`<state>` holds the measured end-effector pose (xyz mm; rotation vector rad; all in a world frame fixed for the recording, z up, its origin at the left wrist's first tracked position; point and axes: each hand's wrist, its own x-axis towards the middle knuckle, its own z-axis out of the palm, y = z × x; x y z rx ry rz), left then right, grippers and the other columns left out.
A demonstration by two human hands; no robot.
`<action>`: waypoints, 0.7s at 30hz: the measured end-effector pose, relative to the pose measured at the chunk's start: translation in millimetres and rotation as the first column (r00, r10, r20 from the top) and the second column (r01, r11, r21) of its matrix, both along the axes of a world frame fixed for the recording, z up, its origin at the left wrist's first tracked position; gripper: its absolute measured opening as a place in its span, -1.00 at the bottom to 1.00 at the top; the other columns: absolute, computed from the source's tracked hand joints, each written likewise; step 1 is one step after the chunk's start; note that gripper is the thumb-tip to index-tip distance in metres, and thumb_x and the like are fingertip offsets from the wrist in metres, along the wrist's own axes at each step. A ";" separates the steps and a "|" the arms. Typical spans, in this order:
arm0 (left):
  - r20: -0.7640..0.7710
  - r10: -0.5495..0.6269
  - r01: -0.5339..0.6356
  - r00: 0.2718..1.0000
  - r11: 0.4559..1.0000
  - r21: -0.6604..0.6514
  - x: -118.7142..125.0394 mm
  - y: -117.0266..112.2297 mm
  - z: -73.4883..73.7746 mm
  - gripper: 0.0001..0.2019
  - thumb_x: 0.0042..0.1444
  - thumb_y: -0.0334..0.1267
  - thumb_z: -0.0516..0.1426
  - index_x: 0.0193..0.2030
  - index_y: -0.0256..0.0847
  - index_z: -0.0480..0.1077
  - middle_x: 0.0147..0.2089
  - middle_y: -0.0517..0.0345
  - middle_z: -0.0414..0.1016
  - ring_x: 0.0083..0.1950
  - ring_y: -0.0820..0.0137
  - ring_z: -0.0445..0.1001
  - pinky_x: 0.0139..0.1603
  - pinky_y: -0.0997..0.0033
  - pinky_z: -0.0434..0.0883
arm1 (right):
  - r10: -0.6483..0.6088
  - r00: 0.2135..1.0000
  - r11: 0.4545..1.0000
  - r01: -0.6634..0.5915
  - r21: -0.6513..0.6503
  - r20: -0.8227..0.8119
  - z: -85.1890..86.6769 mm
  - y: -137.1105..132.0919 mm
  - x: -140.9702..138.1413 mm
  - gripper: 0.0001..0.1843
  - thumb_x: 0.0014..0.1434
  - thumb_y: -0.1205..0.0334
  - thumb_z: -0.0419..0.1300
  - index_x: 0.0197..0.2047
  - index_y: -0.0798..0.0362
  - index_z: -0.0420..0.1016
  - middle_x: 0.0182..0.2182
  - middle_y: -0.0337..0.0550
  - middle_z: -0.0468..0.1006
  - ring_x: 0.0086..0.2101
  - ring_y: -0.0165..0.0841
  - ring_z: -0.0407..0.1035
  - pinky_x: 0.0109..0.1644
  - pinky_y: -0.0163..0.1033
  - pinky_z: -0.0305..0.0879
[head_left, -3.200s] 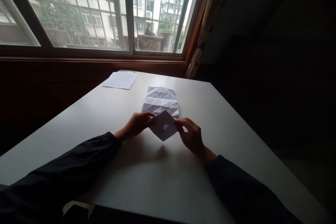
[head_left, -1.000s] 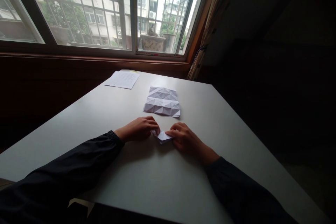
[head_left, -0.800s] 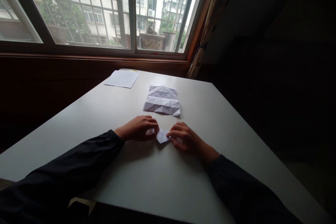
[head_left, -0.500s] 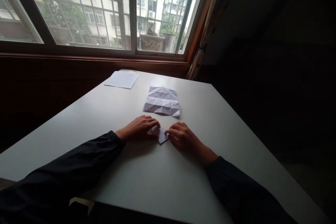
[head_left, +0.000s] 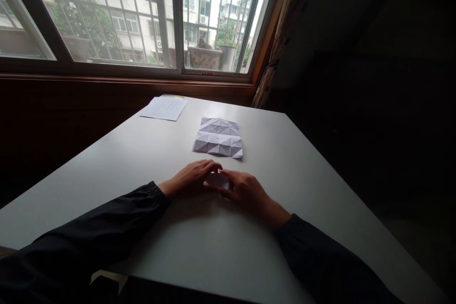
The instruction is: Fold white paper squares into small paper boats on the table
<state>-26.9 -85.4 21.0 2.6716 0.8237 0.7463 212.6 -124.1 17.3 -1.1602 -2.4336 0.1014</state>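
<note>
A small folded white paper lies flat on the white table, mostly covered by my fingers. My left hand rests on its left side with fingers curled down onto it. My right hand presses on its right side, fingertips meeting those of the left. Both arms wear dark sleeves. Only a small patch of the paper shows between the hands.
A creased white sheet with a triangle fold pattern lies just beyond my hands. A printed sheet sits at the table's far left corner. A barred window and wooden sill run along the back; the right side is dark.
The paper was held up as a diamond, then laid down and folded smaller. Since half a second ago my hands have closed together over it, hiding most of it.
</note>
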 end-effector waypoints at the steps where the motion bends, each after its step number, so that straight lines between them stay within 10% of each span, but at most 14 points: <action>1: 0.010 -0.011 0.011 1.000 1.000 -0.028 -0.4 -0.1 -0.7 -0.47 0.20 0.07 0.27 0.19 -0.13 0.32 0.07 0.00 0.51 0.02 0.22 0.52 -0.05 0.31 0.45 | -0.002 1.000 1.000 0.002 -0.013 -0.004 -0.5 0.5 0.7 -0.40 0.34 -0.22 0.15 0.22 0.05 0.40 -0.10 0.05 0.65 -0.19 -0.14 0.56 -0.14 -0.14 0.39; 7: 0.143 -0.056 0.084 0.988 0.977 -0.196 -3.9 -0.3 -1.7 -0.39 0.14 0.00 0.32 0.28 -0.09 0.32 0.04 0.01 0.54 -0.02 0.27 0.55 -0.03 0.30 0.50 | -0.084 0.991 0.993 0.075 -0.091 -0.100 -10.2 5.0 9.6 -0.47 0.25 -0.26 0.24 -0.02 0.04 0.39 -0.38 -0.16 0.57 -0.43 -0.27 0.44 -0.35 -0.23 0.28; 21: 0.536 -0.085 0.340 0.840 0.852 -0.397 11.6 -11.6 -1.0 -0.51 -0.01 -0.22 0.45 0.05 -0.12 0.42 0.43 -0.15 0.14 0.27 0.11 0.45 0.12 0.10 0.59 | 0.111 0.848 0.991 -0.133 -0.005 -0.519 -7.4 5.3 7.0 -0.65 0.25 0.01 0.35 -0.05 -0.06 0.32 -0.22 -0.17 0.59 -0.25 -0.27 0.53 -0.16 -0.20 0.42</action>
